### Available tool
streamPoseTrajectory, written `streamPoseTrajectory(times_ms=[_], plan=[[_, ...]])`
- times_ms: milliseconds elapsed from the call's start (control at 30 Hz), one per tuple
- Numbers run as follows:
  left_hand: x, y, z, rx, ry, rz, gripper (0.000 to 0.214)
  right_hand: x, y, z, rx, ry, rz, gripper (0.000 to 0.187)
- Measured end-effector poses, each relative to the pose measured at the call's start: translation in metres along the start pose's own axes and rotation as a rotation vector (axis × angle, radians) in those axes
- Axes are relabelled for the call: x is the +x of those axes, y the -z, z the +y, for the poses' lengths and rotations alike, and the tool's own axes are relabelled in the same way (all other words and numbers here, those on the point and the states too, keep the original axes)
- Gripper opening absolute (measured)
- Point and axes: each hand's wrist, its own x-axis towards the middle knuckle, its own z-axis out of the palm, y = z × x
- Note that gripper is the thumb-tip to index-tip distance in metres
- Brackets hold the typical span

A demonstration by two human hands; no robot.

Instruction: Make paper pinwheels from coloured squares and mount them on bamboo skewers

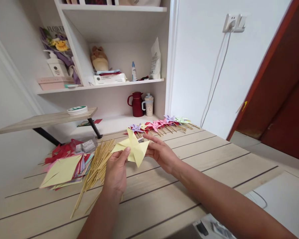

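Note:
A pale yellow paper pinwheel (134, 147) is held above the wooden table (201, 156). My left hand (116, 172) pinches its lower left side with thumb and fingers. My right hand (159, 152) holds its right side, fingers curled behind the paper. A pile of thin bamboo sticks (96, 167) lies just left of my left hand. Left of the sticks lies a stack of coloured paper squares (63, 169) with a yellow sheet on top. A row of finished pinwheels on sticks (161, 125) lies at the far edge of the table.
A red jug (136, 103) and a white mug (148, 104) stand on the low shelf behind. A small raised wooden shelf (47, 119) carries a tape roll (77, 110). A white cable (214, 83) hangs from a wall socket. A red-brown door (284, 99) is at right.

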Motion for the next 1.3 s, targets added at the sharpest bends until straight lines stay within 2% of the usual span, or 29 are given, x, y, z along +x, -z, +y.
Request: streamPoseTrajectory(times_ms=[67,167,233,300,367,467,633,800,1000,1100,1300], plan=[[-0.001,0.0,-0.003,0.031,0.003,0.005,0.042,0.0,0.0,-0.003,0.028,0.007,0.024,0.06],[-0.002,-0.001,-0.01,0.075,0.022,-0.015,0.041,-0.003,-0.002,-0.005,-0.135,0.121,0.065,0.071],[-0.003,-0.002,-0.014,0.106,0.032,-0.009,0.041,-0.006,-0.004,-0.005,-0.325,0.245,0.097,0.072],[-0.004,-0.002,-0.017,0.13,0.029,0.011,0.041,-0.01,-0.007,-0.004,-0.55,0.428,0.12,0.061],[-0.004,-0.001,-0.018,0.13,0.026,0.028,0.041,-0.014,-0.009,-0.004,-0.728,0.613,0.118,0.059],[0.0,0.002,-0.016,0.087,0.015,0.064,0.041,-0.016,-0.008,-0.006,-0.797,0.748,0.135,0.058],[0.007,0.008,-0.009,0.018,0.014,0.106,0.041,-0.01,0.003,-0.01,-0.877,0.807,0.194,0.044],[0.008,0.008,-0.007,-0.037,0.009,0.096,0.04,-0.007,0.004,0.0,-1.044,0.903,0.124,0.04],[0.003,0.006,-0.009,-0.028,0.014,0.038,0.038,-0.012,0.0,0.005,-1.068,0.995,0.049,0.018],[0.001,0.004,-0.01,-0.013,0.024,0.014,0.037,-0.013,-0.001,0.003,-1.022,0.967,0.059,0.01],[-0.003,0.001,-0.011,0.017,0.01,0.001,0.033,-0.013,-0.003,0.003,-0.887,0.783,0.098,0.015]])
